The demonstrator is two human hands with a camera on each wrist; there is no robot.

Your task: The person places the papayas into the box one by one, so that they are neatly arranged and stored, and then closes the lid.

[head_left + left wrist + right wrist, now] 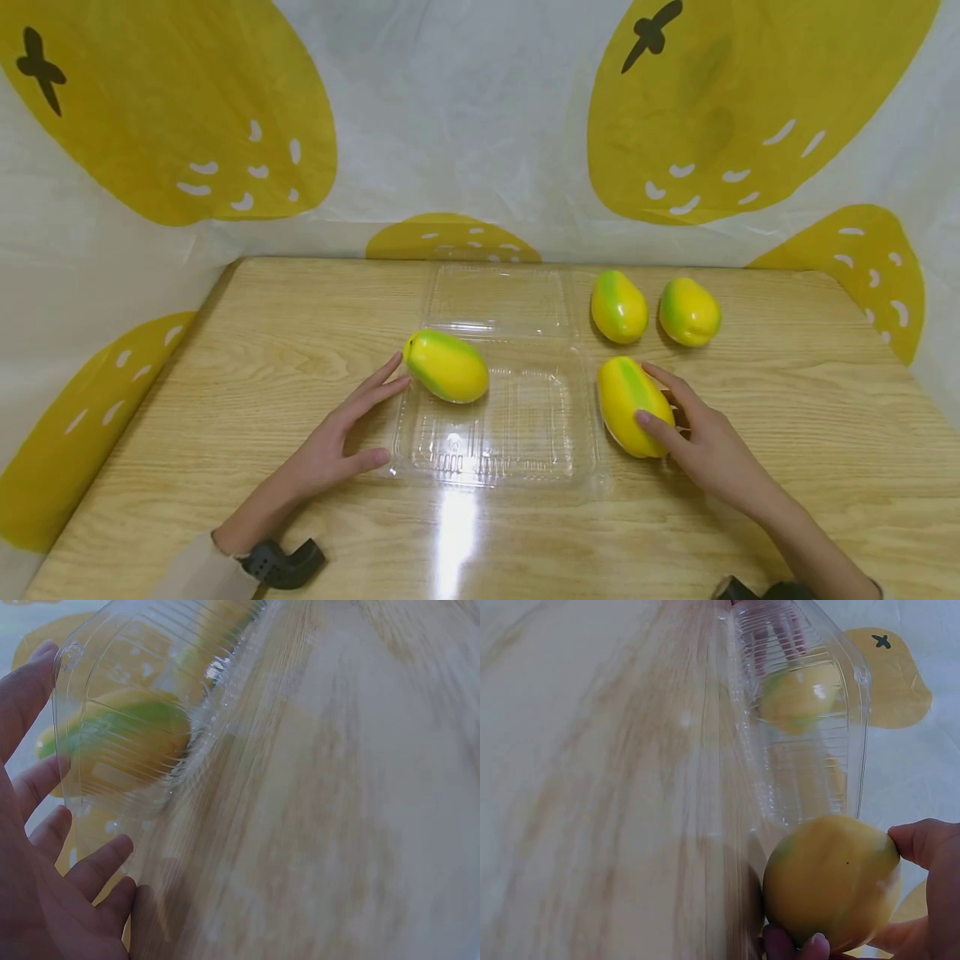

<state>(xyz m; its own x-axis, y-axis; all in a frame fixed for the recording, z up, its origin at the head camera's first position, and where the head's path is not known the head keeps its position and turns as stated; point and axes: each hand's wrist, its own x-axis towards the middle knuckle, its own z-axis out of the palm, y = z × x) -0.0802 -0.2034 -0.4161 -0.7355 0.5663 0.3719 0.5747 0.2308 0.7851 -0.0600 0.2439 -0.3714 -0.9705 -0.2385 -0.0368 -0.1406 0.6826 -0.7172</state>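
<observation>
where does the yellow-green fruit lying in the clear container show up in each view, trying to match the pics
Head: the yellow-green fruit is just left of and below centre, near the left hand.
Left wrist: the yellow-green fruit is upper left, seen through clear plastic.
Right wrist: the yellow-green fruit is upper right, above the held fruit.
Shared landmark: the clear container.
</observation>
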